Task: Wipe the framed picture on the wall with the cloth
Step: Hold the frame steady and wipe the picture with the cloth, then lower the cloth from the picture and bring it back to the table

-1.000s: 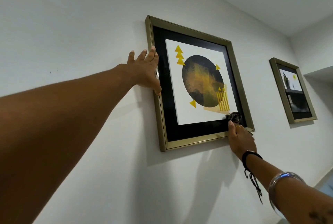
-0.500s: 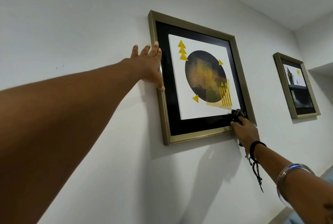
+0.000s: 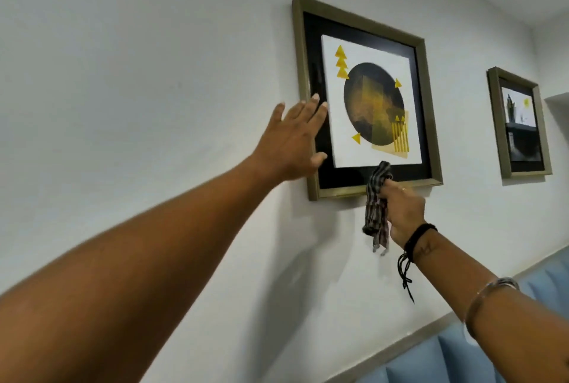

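We are bracing the picture (image 3: 366, 99) with our flat, open left hand (image 3: 291, 144) while our right hand (image 3: 403, 213), gripping the cloth (image 3: 377, 201), is wiping its lower edge.

The white wall (image 3: 154, 75) carries two framed pictures. The nearer picture (image 3: 363, 99) has a dull gold frame, a black border and a white print with a dark circle and yellow triangles. A smaller picture (image 3: 518, 124) in a similar frame hangs further toward the wall's right corner, well apart from the first.
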A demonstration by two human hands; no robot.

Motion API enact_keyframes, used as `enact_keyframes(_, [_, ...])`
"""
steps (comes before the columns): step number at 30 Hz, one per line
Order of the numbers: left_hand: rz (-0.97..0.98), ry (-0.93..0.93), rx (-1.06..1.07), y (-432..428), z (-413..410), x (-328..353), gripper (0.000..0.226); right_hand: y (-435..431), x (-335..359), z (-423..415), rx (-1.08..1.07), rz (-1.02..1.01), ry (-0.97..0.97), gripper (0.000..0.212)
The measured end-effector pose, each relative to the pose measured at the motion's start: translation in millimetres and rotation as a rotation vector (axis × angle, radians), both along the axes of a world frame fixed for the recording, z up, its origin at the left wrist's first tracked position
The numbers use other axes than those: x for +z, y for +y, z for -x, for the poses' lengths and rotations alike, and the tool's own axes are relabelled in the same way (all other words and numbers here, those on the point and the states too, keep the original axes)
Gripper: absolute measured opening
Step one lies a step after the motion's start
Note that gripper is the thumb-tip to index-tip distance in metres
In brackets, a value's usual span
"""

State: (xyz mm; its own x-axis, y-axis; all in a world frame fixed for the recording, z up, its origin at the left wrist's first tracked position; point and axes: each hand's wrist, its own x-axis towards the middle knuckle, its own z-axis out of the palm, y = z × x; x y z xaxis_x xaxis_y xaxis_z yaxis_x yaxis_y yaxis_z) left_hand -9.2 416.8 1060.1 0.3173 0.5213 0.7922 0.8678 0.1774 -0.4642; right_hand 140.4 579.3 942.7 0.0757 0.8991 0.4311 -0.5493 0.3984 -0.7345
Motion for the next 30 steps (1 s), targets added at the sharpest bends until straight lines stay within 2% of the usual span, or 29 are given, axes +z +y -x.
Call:
enact_keyframes(2, [0.016, -0.189, -0.108, -25, 4, -43, 0.082, -36, -18, 7, 0.205, 0.134, 0.117, 0.013])
enact_keyframes(4, [0.049, -0.421, -0.229, -41, 11, -95, 0.073, -68, -45, 13, 0.377, 0.193, 0.105, 0.015])
enact_keyframes(8, [0.250, -1.206, -0.449, -97, 31, -244, 0.059, -142, -140, 40, 0.672, 0.375, 0.031, 0.008])
enact_keyframes(11, [0.253, -1.664, -0.382, -144, 41, -357, 0.053, -195, -221, 58, 0.830, 0.527, -0.014, 0.011])
enact_keyframes(13, [0.239, -1.871, -0.260, -189, 41, -435, 0.047, -236, -283, 67, 0.908, 0.640, -0.138, 0.009])
enact_keyframes(15, [0.290, -2.090, -0.161, -243, 38, -508, 0.034, -280, -354, 75, 0.982, 0.777, -0.282, 0.023])
enact_keyframes(18, [0.382, -2.353, -0.066, -311, 34, -595, 0.019, -342, -453, 81, 1.022, 0.957, -0.482, 0.043])
enact_keyframes(22, [0.475, -2.559, 0.156, -378, 13, -703, 0.009, -409, -579, 72, 0.946, 1.190, -0.659, 0.040])
enact_keyframes(24, [0.517, -2.626, 0.251, -399, 0, -754, 0.015, -434, -635, 64, 0.916, 1.291, -0.753, 0.044])
enact_keyframes(26, [0.508, -2.710, 0.321, -413, -13, -809, 0.021, -454, -689, 58, 0.917, 1.340, -0.788, 0.041])
enact_keyframes(28, [0.491, -2.779, 0.392, -423, -24, -858, 0.011, -468, -740, 49, 0.895, 1.362, -0.847, 0.031])
enact_keyframes(30, [0.460, -2.854, 0.439, -426, -32, -905, 0.010, -473, -785, 45, 0.897, 1.439, -0.845, 0.034])
